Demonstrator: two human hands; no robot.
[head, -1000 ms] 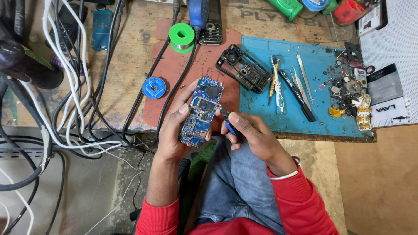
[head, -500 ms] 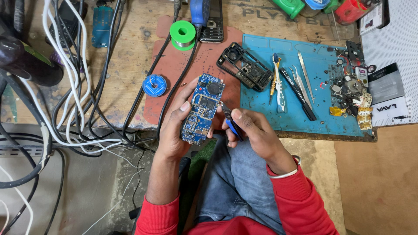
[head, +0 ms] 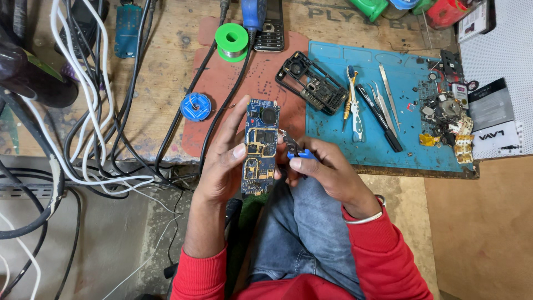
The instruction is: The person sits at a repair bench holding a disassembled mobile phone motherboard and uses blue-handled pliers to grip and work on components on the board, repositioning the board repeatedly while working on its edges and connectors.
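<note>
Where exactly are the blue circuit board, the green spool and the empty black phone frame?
blue circuit board (head: 261, 145), head view, middle of its face, held in the left hand.
green spool (head: 231, 40), head view, top rim of the reel.
black phone frame (head: 314, 83), head view, inside of the shell on the blue mat.

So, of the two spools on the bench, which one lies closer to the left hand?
The blue spool, on the bare wood at the red mat's left edge, just above the left hand. The green spool sits farther up, on the mat.
</note>
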